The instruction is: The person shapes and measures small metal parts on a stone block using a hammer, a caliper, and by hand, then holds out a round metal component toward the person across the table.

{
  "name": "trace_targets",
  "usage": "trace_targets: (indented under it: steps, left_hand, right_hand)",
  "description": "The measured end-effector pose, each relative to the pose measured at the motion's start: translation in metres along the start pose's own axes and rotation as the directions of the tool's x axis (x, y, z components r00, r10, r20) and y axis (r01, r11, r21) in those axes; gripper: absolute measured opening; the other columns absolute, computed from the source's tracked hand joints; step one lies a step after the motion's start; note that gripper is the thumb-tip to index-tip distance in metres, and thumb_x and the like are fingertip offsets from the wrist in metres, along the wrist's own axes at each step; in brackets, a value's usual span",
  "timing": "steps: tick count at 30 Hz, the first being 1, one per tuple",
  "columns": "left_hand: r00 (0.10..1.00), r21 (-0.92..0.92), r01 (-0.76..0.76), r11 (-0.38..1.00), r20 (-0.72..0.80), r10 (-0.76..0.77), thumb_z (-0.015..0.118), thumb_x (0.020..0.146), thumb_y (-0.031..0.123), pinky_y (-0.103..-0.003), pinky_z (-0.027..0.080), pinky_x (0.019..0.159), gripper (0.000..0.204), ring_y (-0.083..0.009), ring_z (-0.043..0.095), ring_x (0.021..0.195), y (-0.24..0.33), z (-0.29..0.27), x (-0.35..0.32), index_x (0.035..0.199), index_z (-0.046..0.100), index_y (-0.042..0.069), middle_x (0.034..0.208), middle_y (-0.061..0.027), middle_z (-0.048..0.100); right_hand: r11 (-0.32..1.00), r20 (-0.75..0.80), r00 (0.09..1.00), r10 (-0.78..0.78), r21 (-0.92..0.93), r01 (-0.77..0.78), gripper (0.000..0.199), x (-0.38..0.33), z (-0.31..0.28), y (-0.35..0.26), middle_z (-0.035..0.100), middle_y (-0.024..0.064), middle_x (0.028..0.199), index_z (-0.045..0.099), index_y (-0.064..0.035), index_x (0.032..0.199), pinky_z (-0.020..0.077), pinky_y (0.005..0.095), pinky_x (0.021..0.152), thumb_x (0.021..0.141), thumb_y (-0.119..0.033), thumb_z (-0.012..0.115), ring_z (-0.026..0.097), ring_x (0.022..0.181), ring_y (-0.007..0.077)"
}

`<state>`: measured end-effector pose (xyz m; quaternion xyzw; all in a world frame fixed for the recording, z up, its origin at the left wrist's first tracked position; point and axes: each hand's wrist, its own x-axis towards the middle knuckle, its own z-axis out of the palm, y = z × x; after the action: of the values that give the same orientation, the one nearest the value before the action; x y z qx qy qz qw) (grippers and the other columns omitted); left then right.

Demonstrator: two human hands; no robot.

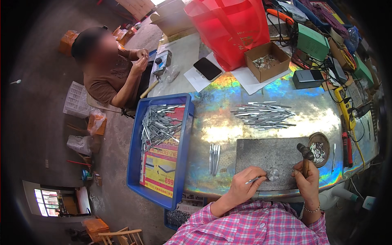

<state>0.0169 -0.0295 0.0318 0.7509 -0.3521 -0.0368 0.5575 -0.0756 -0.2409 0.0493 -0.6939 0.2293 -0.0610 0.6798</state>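
My left hand [245, 184] pinches a thin metal strip [253, 179], its end beside a round silver metal disc [273, 174]. The disc rests on a dark grey rectangular slab [256, 153]. My right hand [308, 183] is closed round the wooden handle of a hammer [305, 152], its dark head pointing away from me; the fingertips seem pinched, and whether they hold anything else is too small to tell. Right of the slab stands a round bowl [313, 138] with small silver pieces. A few flat metal strips [214, 160] lie side by side left of the slab.
A blue tray [188, 134] of metal strips lies at left; another pile of strips [264, 115] lies beyond the slab. Farther back are a phone [207, 69], a cardboard box [267, 75] and a red bag [228, 32]. Red-handled pliers [347, 149] lie right. A person [110, 73] sits far left.
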Motion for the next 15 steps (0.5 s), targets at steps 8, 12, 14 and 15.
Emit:
trace_targets:
  steps: [8,12,14,15]
  left_hand:
    - [1.0,-0.017,-0.009,1.0,-0.001,0.009,0.068,0.081,0.0,-0.034,0.05,0.065,0.015,-0.0294,0.064,0.077,-0.0013,-0.0021,-0.0008,0.094,0.061,0.001,0.089,-0.0134,0.064]
    - [1.0,-0.026,-0.002,1.0,-0.002,0.002,0.068,0.081,0.001,-0.034,0.05,0.065,0.015,-0.0294,0.064,0.077,-0.0012,-0.0013,-0.0011,0.094,0.061,0.001,0.088,-0.0132,0.064]
    - [1.0,-0.031,-0.023,0.999,-0.003,0.023,0.068,0.081,0.001,-0.034,0.05,0.065,0.015,-0.0293,0.064,0.077,-0.0033,0.0,-0.0012,0.094,0.061,0.0,0.088,-0.0132,0.064]
    - [1.0,-0.032,-0.022,0.999,-0.003,0.022,0.068,0.081,0.001,-0.034,0.05,0.065,0.015,-0.0293,0.064,0.077,-0.0031,-0.0007,-0.0018,0.094,0.061,0.0,0.088,-0.0132,0.064]
  right_hand:
    - [1.0,-0.005,1.0,-0.006,0.022,0.006,0.007,0.0002,0.0009,0.0,0.057,0.0017,0.078,0.054,0.0001,0.09,0.0458,0.0226,0.064,0.083,0.003,0.055,0.057,0.071,0.0078]
    - [0.999,-0.011,1.0,-0.015,-0.03,0.014,0.006,-0.0006,0.0,0.0019,0.057,0.0017,0.077,0.054,0.0,0.089,0.0446,0.0225,0.063,0.083,0.002,0.055,0.055,0.069,0.0079]
    - [1.0,-0.027,1.0,-0.005,-0.022,0.004,0.006,0.0008,0.0007,0.0024,0.056,0.0017,0.076,0.054,-0.0001,0.088,0.0435,0.0223,0.062,0.082,0.001,0.055,0.054,0.068,0.008]
    - [1.0,-0.031,1.0,-0.003,-0.015,0.002,0.006,-0.0003,0.0012,0.0024,0.056,0.0018,0.076,0.054,-0.0001,0.088,0.0436,0.0223,0.062,0.082,0.001,0.056,0.054,0.067,0.008]
